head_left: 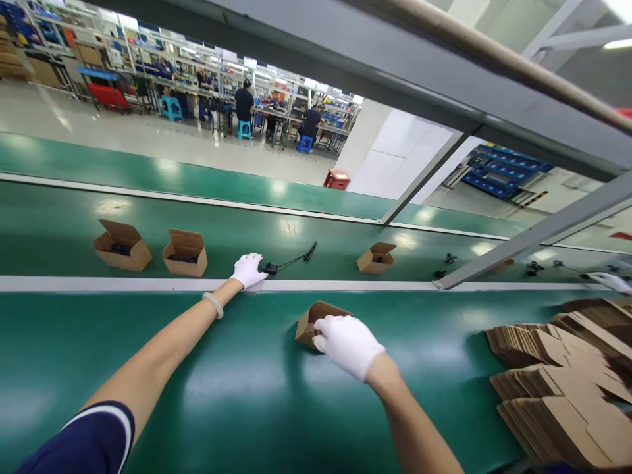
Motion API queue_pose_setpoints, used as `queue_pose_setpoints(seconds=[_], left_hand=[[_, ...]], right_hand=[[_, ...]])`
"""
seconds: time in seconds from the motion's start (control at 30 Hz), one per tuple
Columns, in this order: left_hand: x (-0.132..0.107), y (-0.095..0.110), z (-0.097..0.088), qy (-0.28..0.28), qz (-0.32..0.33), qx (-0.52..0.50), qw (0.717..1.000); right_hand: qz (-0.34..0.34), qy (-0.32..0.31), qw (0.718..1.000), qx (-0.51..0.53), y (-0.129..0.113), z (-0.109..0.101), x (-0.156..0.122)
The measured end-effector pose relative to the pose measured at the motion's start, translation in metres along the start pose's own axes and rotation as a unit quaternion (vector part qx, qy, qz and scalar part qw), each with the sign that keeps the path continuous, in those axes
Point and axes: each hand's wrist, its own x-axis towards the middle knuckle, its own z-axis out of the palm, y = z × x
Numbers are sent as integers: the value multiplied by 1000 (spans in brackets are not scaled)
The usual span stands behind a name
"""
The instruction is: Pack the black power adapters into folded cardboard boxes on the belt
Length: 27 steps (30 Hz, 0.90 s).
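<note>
My left hand, in a white glove, reaches onto the far green belt. Its fingertips close on the near end of a black power adapter, whose cable trails to the right into a bundled end. Nearer to me, my gloved right hand grips a small brown cardboard box by its right side, over the green work surface. The box's top is open; the hand hides part of its inside.
Open boxes with dark contents stand on the far belt. Stacks of flat cardboard lie at right. A grey metal post slants down to the belt's edge. Another person's gloved hand shows far right.
</note>
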Motion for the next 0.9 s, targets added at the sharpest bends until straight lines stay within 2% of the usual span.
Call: queue_pose_setpoints(seconds=[0.1, 0.13, 0.2, 0.27, 0.33, 0.43, 0.57, 0.67, 0.7, 0.73, 0.77, 0.83, 0.9], left_hand=[[10, -11, 4, -1, 0, -38, 999], [11, -14, 5, 0, 0, -57, 998], [11, -19, 4, 2, -3, -105, 994], [9, -22, 1, 8, -6, -167, 986], [7, -22, -3, 18, -4, -240, 971], [6, -15, -9, 64, 10, -363, 930], [16, 5, -25, 142, 42, -503, 851], [21, 29, -43, 185, 41, -617, 764], [19, 38, -48, 194, 39, -639, 743], [16, 47, -51, 199, 40, -645, 737], [11, 57, -52, 201, 44, -634, 745], [-2, 78, -48, 189, 52, -594, 780], [-18, 97, -37, 164, 62, -547, 819]], right_hand=[[5, 90, 994, -68, 22, -35, 25], [12, 113, 990, -86, 32, -43, 43], [-13, 105, 989, -98, 51, -50, 90], [-44, 84, 991, -91, 64, -43, 139], [-75, 56, 993, -77, 67, -26, 179], [-114, 35, 992, -40, 55, 1, 212], [-141, 50, 988, 41, 37, 16, 214], [-131, 91, 979, 128, 33, 7, 198], [-123, 110, 973, 159, 32, 1, 190], [-116, 130, 966, 189, 32, -6, 181], [-110, 150, 959, 215, 31, -14, 172], [-104, 187, 943, 257, 26, -30, 151], [-113, 226, 912, 323, 18, -45, 129]])
